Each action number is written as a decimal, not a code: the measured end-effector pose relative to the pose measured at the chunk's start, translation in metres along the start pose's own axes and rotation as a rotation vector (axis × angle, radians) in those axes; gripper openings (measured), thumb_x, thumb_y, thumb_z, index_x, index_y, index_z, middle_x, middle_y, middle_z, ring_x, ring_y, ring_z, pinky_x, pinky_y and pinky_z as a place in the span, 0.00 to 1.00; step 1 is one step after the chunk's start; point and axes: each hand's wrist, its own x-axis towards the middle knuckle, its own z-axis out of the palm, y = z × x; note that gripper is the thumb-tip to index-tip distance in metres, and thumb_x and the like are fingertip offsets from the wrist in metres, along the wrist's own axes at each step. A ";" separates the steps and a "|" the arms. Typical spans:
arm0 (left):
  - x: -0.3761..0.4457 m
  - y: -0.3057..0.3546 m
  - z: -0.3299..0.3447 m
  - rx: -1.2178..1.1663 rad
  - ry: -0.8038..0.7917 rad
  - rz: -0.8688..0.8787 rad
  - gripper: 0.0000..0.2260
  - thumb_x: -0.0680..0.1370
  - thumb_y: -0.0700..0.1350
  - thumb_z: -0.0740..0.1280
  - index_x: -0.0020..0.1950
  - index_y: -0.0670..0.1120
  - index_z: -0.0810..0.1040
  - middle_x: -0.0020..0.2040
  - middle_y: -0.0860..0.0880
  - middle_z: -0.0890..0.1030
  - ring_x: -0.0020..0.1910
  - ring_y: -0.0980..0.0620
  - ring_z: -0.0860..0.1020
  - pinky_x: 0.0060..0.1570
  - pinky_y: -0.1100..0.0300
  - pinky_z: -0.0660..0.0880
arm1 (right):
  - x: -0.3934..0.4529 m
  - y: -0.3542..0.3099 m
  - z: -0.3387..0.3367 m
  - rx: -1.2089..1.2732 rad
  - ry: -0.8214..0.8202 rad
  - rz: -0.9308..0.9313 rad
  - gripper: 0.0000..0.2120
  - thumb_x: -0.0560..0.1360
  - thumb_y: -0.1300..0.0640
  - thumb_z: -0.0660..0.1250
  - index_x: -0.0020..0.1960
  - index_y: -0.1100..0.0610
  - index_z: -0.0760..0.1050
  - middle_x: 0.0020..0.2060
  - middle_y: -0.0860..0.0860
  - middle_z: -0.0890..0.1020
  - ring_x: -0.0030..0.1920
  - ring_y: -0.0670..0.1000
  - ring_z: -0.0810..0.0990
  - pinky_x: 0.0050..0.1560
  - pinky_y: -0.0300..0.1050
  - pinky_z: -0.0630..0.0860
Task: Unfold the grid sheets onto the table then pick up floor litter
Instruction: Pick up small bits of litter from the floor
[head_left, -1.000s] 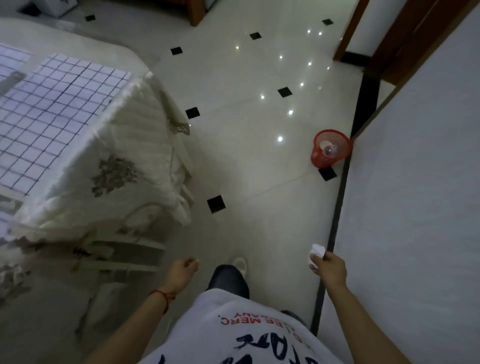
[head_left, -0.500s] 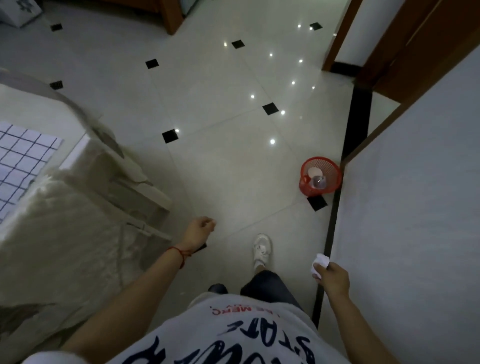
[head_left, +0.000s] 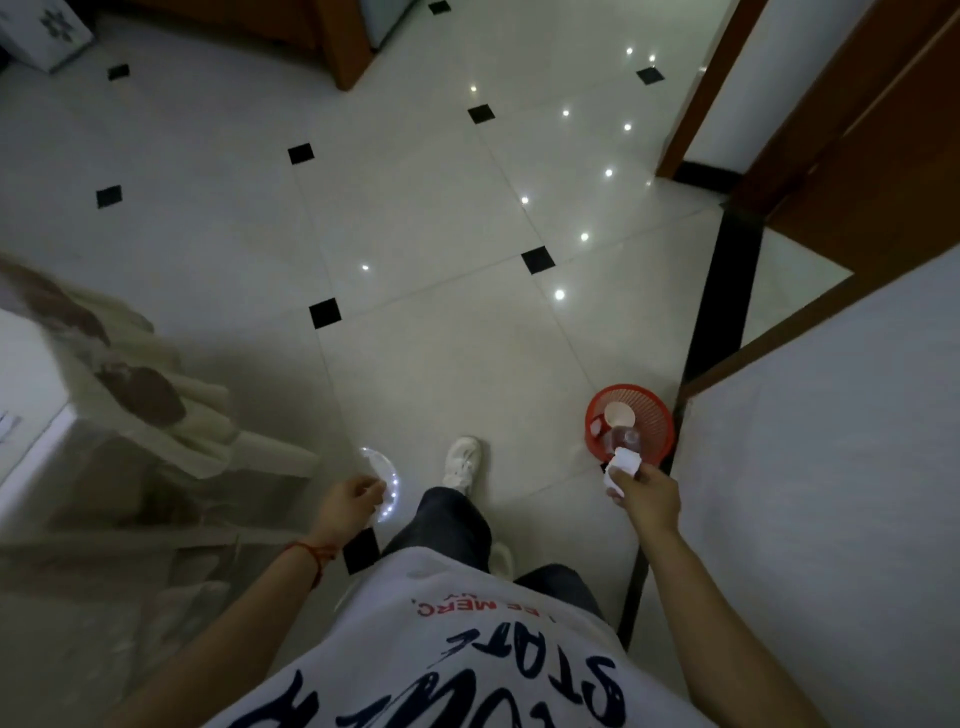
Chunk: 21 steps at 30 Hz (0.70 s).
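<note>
Floor: glossy pale cream tiled floor (head_left: 441, 364), small black diamond insets at the tile corners, a black border strip along the wall.
Basket: round red plastic mesh waste basket (head_left: 652, 415), a whitish cup inside.
Litter: crumpled white paper scrap (head_left: 623, 465).
Bench cover: cream draped cloth (head_left: 156, 395) with brown leafy motifs.
Shirt: white T-shirt (head_left: 467, 649), dark navy brush lettering, smaller red print above.
Wrist: thin red string bracelet (head_left: 311, 553).
Shoe: white sneaker (head_left: 462, 462).
Trousers: dark blue-grey trouser leg (head_left: 447, 525).
Door frame: reddish-brown wooden door frame (head_left: 852, 114).
</note>
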 end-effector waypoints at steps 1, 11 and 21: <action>0.011 0.011 0.000 0.009 -0.007 -0.005 0.07 0.79 0.41 0.60 0.48 0.41 0.76 0.43 0.42 0.77 0.42 0.47 0.73 0.38 0.58 0.67 | 0.011 -0.006 0.001 0.002 0.006 0.008 0.12 0.73 0.63 0.67 0.55 0.67 0.77 0.50 0.62 0.81 0.43 0.55 0.78 0.50 0.49 0.78; 0.161 0.203 0.029 0.313 -0.188 0.209 0.12 0.78 0.45 0.61 0.54 0.38 0.78 0.46 0.41 0.81 0.44 0.46 0.77 0.47 0.58 0.71 | 0.099 -0.052 -0.015 0.164 0.189 0.143 0.14 0.73 0.62 0.67 0.57 0.64 0.77 0.51 0.62 0.81 0.52 0.61 0.80 0.55 0.54 0.77; 0.231 0.380 0.125 0.651 -0.483 0.469 0.13 0.78 0.46 0.61 0.55 0.38 0.78 0.53 0.38 0.81 0.53 0.40 0.78 0.57 0.52 0.73 | 0.114 -0.053 -0.026 0.467 0.446 0.402 0.12 0.74 0.60 0.66 0.49 0.71 0.77 0.31 0.51 0.77 0.35 0.53 0.77 0.44 0.50 0.78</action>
